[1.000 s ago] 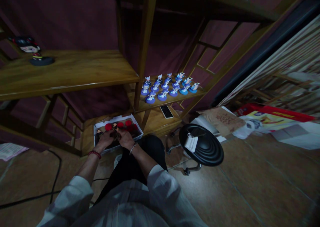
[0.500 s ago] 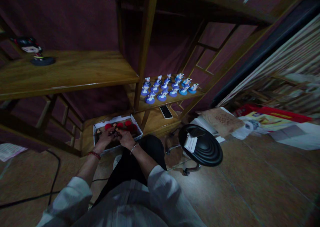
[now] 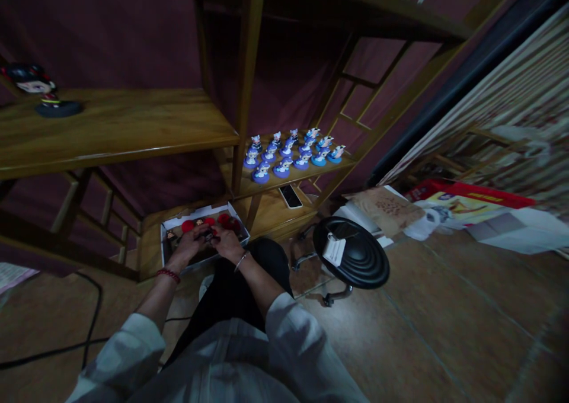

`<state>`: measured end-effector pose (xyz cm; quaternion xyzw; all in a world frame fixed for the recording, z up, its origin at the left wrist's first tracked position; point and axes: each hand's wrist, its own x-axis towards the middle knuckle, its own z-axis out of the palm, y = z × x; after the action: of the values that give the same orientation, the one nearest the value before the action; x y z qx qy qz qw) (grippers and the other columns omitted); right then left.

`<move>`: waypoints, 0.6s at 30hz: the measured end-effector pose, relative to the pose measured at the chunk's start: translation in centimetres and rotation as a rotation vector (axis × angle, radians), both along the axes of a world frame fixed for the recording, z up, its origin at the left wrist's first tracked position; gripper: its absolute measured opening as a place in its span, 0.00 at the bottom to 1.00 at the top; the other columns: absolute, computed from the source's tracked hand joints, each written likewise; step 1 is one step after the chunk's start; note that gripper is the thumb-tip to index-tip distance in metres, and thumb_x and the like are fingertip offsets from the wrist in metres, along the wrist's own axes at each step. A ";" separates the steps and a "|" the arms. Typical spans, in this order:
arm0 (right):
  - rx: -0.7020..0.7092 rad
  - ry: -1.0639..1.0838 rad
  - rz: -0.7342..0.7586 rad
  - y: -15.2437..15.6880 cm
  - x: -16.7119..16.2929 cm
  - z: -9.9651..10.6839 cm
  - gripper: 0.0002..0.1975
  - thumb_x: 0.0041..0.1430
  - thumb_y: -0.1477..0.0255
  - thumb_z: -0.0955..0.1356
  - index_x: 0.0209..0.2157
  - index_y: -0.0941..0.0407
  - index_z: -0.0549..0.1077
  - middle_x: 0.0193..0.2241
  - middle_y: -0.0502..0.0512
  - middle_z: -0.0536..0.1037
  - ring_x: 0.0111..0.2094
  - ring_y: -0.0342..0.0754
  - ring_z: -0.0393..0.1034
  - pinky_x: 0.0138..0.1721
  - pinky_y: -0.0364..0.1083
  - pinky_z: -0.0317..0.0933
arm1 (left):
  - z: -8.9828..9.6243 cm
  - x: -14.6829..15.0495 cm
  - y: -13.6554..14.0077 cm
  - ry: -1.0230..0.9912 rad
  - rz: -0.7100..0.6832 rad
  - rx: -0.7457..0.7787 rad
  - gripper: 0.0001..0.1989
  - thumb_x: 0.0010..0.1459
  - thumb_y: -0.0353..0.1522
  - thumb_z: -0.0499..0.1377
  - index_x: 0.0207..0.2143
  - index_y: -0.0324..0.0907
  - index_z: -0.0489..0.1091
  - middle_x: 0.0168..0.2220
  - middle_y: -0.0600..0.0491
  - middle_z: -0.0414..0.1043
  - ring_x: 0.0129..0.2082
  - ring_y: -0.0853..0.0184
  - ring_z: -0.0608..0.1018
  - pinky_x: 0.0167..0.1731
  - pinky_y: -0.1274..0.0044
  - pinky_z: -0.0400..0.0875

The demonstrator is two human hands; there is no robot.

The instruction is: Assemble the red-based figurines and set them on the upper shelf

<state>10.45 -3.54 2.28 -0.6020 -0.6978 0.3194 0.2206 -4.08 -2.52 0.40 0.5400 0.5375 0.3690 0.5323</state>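
1. Resting on a low wooden shelf (image 3: 149,231) is a shallow white box (image 3: 178,221), right in front of the person's knees.
2. Behind it is a dark purple wall (image 3: 111,35). The floor (image 3: 444,314) has big brown tiles, and a black cord (image 3: 57,349) runs over it on the left.
3. Up on the left, one big-headed figure (image 3: 33,83) with black hair stands on a higher shelf (image 3: 133,118).
4. To the right of the box, lots of little purple and blue figures (image 3: 283,166) stand in rows on another shelf. A phone (image 3: 290,196) lies just below them.
5. A round black stool (image 3: 367,261) is on the right, with a white paper (image 3: 334,250) on top.
6. The left hand (image 3: 189,245) and the right hand (image 3: 227,244) are close together over the box, both clamped on a small dark thing (image 3: 207,235).
7. That thing is dark and small, and the fingers hide much of it, so its shape is hard to tell.
8. Near it, inside the box, are bright red round things (image 3: 187,226).
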 end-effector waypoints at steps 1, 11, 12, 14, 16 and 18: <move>0.000 -0.005 0.006 0.0 0.1 0.1 0.23 0.51 0.78 0.67 0.50 0.54 0.69 0.41 0.52 0.78 0.42 0.46 0.73 0.47 0.42 0.65 | 0.0 0.1 0.0 -0.005 -0.007 0.002 0.26 0.44 0.25 0.53 0.49 0.37 0.66 0.54 0.45 0.67 0.54 0.63 0.69 0.55 0.69 0.61; 0.043 -0.022 0.050 -0.1 2.0 0.5 0.21 0.52 0.78 0.66 0.49 0.53 0.69 0.43 0.51 0.78 0.41 0.45 0.73 0.45 0.41 0.64 | 1.3 2.1 0.0 0.077 -0.028 0.017 0.26 0.45 0.27 0.53 0.49 0.36 0.66 0.51 0.45 0.70 0.51 0.61 0.71 0.51 0.69 0.65; 0.050 -0.025 0.050 -0.1 2.2 0.6 0.21 0.52 0.78 0.66 0.49 0.53 0.69 0.43 0.51 0.78 0.42 0.45 0.73 0.46 0.41 0.64 | 1.3 2.3 0.0 0.103 -0.025 0.019 0.26 0.45 0.27 0.53 0.50 0.36 0.66 0.51 0.45 0.70 0.51 0.62 0.72 0.51 0.70 0.65; 0.060 -0.037 0.039 -0.1 2.4 0.5 0.19 0.51 0.78 0.67 0.47 0.53 0.70 0.44 0.51 0.77 0.43 0.45 0.72 0.46 0.41 0.63 | 1.2 2.6 0.1 0.163 -0.024 0.018 0.24 0.47 0.27 0.52 0.49 0.35 0.67 0.50 0.45 0.71 0.49 0.63 0.73 0.50 0.72 0.66; 0.066 -0.058 0.010 -0.1 2.5 0.3 0.17 0.51 0.77 0.67 0.45 0.54 0.70 0.42 0.53 0.78 0.43 0.46 0.72 0.45 0.42 0.63 | 1.1 2.8 0.2 0.237 -0.015 0.015 0.22 0.49 0.27 0.51 0.48 0.36 0.68 0.49 0.46 0.72 0.47 0.65 0.74 0.48 0.75 0.67; 0.069 -0.082 -0.026 -0.2 2.5 0.1 0.16 0.52 0.76 0.67 0.45 0.55 0.69 0.39 0.55 0.78 0.41 0.47 0.73 0.43 0.43 0.63 | 1.0 2.7 0.4 0.332 0.014 0.013 0.19 0.51 0.27 0.50 0.46 0.37 0.70 0.47 0.47 0.73 0.46 0.65 0.75 0.45 0.76 0.68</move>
<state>12.96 -3.71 2.37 -0.6155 -0.7091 0.2673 0.2163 -1.42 -2.11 1.38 0.5931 0.6194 0.2822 0.4300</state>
